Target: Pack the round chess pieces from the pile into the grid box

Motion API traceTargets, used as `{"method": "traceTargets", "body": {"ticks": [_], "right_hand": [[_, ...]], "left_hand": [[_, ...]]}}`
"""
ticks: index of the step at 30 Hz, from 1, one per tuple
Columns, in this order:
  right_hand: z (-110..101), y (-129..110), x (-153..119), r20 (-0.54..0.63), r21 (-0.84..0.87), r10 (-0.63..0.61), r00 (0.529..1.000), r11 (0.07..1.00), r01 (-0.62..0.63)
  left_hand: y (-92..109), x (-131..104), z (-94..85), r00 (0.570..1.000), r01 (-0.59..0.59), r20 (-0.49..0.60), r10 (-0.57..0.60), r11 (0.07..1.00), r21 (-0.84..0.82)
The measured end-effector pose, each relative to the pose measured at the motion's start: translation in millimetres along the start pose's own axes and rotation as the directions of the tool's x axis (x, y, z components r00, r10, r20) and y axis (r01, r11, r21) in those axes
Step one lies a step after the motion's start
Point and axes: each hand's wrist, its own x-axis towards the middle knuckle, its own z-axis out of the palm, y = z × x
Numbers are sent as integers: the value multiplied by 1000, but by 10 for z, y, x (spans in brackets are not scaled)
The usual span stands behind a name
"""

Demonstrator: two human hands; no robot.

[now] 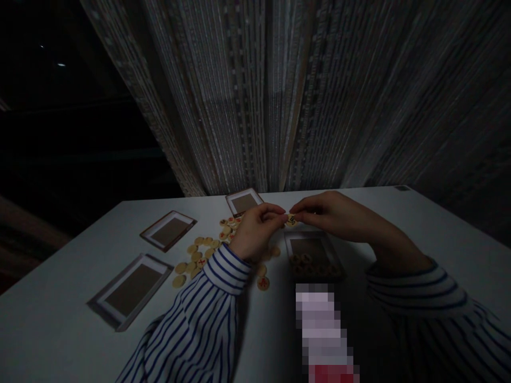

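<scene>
While the near side is dim, a grey-rimmed tray (pixel 131 290) shows well out to the left of the left hand (pixel 255 229). Just wearer-side of the fingertips sits a second tray (pixel 315 247), with a small group of discs (pixel 306 258) toward its near end; count not readable. Loose discs (pixel 202 262) lie beside and below the left hand, mainly to its left, a few showing red characters, many plain side up.

Left hand: thumb and fingertips pinching one edge of a single dark-marked disc (pixel 291 219); right hand (pixel 335 215) pinching the opposite edge. Disc is near the second tray's far edge, apart from the rest.

Progress, judged: minor share in the tray, one between the hands, larger share loose; more undone than done.

Farther off: a brown-rimmed tray (pixel 167 231) left of the left hand, another tray (pixel 244 202) just beyond it, then the curtain (pixel 255 106).
</scene>
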Motion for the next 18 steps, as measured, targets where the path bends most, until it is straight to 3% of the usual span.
{"method": "traceTargets", "body": {"ticks": [6, 18], "right_hand": [[17, 7, -15, -38, 3, 27, 999, 1000, -27], [13, -46, -190, -42, -80, 37, 998, 996, -40]], "left_hand": [[32, -24, 10, 999, 46, 9, -46, 997, -61], [65, -51, 39, 992, 122, 47, -120, 992, -31]]}}
